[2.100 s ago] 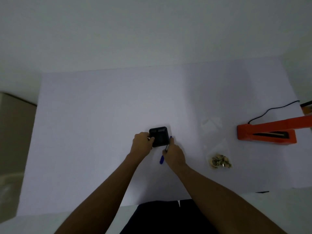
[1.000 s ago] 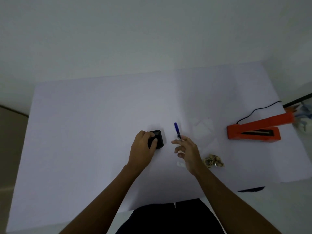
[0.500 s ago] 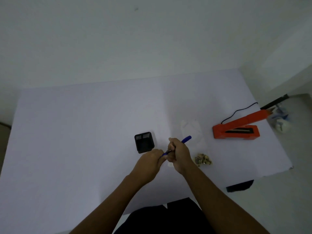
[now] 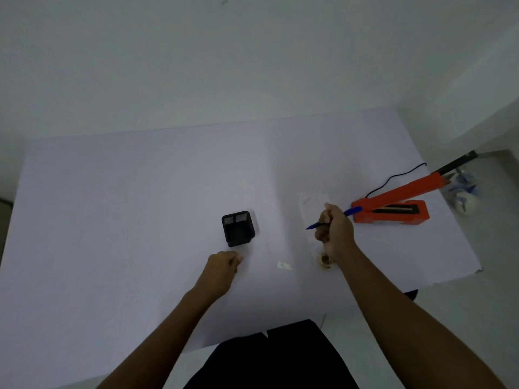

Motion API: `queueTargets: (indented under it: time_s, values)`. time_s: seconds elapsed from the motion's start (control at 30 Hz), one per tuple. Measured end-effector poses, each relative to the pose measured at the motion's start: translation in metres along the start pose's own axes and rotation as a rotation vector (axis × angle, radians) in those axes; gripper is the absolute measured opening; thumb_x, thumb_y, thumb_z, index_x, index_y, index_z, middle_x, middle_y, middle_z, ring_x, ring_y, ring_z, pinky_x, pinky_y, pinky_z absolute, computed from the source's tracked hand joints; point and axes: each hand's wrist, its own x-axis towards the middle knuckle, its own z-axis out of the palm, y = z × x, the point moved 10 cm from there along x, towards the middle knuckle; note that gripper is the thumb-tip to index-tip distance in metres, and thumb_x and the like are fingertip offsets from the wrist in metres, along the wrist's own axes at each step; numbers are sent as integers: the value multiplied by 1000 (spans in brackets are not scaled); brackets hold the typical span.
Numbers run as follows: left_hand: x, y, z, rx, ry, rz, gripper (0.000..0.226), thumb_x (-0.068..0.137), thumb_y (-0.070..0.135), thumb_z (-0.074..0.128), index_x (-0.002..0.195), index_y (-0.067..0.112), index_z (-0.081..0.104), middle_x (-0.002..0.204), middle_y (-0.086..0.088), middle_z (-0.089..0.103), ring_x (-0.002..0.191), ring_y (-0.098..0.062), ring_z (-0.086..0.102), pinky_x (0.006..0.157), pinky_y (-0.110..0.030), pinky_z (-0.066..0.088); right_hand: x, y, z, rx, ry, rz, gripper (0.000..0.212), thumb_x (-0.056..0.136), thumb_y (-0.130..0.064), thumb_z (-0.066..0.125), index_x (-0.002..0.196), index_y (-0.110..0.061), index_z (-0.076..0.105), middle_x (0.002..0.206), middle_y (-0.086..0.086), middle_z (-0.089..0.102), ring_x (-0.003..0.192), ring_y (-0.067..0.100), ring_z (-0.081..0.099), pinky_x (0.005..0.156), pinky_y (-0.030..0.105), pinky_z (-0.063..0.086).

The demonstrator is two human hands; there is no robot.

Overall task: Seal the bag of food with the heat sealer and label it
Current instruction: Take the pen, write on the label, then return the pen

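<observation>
I am at a pale lilac table [image 4: 140,220] pushed against a plain white wall [image 4: 196,66], in dim light. I take the black mesh pen holder [image 4: 238,228] as my mark; it stands upright near the table's middle. Just in front of it my left hand [image 4: 222,270] rests with the fingers curled into a loose fist; I cannot tell whether they hold anything. To the holder's right my right hand [image 4: 334,231] is wrapped tight around a blue pen [image 4: 316,225], tip aimed back toward the holder. Under and behind that hand lies the clear bag [image 4: 311,203], so faint against the table that its edges are hard to trace; the food [image 4: 325,261] shows only as a brownish clump beside my wrist. Between the hands lies a small white label [image 4: 284,265]. Well right of the holder, past the bag, sits the orange heat sealer [image 4: 393,209], arm raised, its black cord [image 4: 393,178] trailing away. Blurred clutter lies beyond the table's right edge.
</observation>
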Motion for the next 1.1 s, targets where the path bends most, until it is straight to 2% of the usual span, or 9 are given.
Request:
queueTargets:
  time_s: [0.07, 0.13, 0.2, 0.27, 0.37, 0.57, 0.73, 0.97, 1.1]
  values:
    - [14, -16, 14, 56, 47, -36, 33, 100, 11, 46, 71, 8, 60, 74, -13, 61, 65, -17, 52, 68, -28, 42, -6, 9, 12, -71, -36, -11, 49, 96, -27, 50, 50, -16, 39, 46, -5, 35, 37, 9, 20, 41, 25, 14]
    - [24, -26, 25, 136, 79, -78, 24, 100, 12, 47, 103, -2, 67, 98, -20, 67, 81, -24, 61, 74, -27, 44, -10, 33, 15, -130, -50, 9, 50, 98, -29, 49, 50, -15, 42, 46, -3, 33, 37, 9, 21, 42, 25, 14]
    - [30, -33, 37, 173, 70, -120, 33, 101, 14, 47, 129, -2, 51, 112, -20, 66, 95, -29, 65, 80, -29, 48, -15, 62, 7, -193, -40, 59, 52, 99, -34, 47, 50, -14, 44, 46, -1, 31, 37, 10, 21, 41, 24, 15]
    - [35, -38, 48, 252, 39, -124, 40, 101, 15, 44, 139, 1, 39, 112, -18, 66, 95, -29, 65, 78, -33, 51, -17, 88, -6, -244, -18, 110, 55, 99, -39, 47, 50, -13, 45, 43, -1, 30, 35, 10, 21, 39, 21, 16]
    - [44, -44, 58, 395, 12, -93, 23, 101, 10, 42, 120, 0, 51, 96, -15, 67, 79, -25, 64, 62, -29, 46, -20, 114, -25, -309, 11, 146, 58, 98, -49, 45, 53, -13, 49, 40, -1, 32, 34, 11, 24, 41, 22, 20]
    - [50, -44, 62, 430, 45, -51, 16, 99, 10, 48, 88, 3, 57, 82, -13, 66, 67, -22, 60, 61, -33, 51, -9, 122, -42, -331, 59, 134, 59, 95, -56, 45, 58, -12, 52, 42, -2, 33, 35, 10, 26, 40, 20, 23]
    - [48, -48, 61, 378, 96, -67, 14, 95, 12, 54, 88, 3, 61, 82, -13, 66, 70, -25, 62, 62, -32, 49, -4, 119, -39, -319, 30, 120, 59, 96, -54, 45, 56, -12, 52, 42, 1, 32, 34, 11, 25, 39, 20, 23]
    - [36, -49, 59, 313, 145, -137, 32, 94, 20, 60, 121, 3, 56, 108, -15, 64, 93, -29, 64, 79, -35, 51, 1, 123, -43, -304, 3, 122, 57, 97, -51, 45, 57, -11, 54, 40, 0, 32, 32, 10, 25, 37, 20, 24]
    - [28, -29, 66, 435, 225, 2, 39, 87, 28, 68, 118, 7, 59, 109, -12, 63, 97, -29, 60, 78, -40, 54, 6, 116, -51, -293, 26, 65, 52, 99, -46, 44, 67, -9, 62, 44, 1, 39, 36, 11, 32, 37, 21, 27]
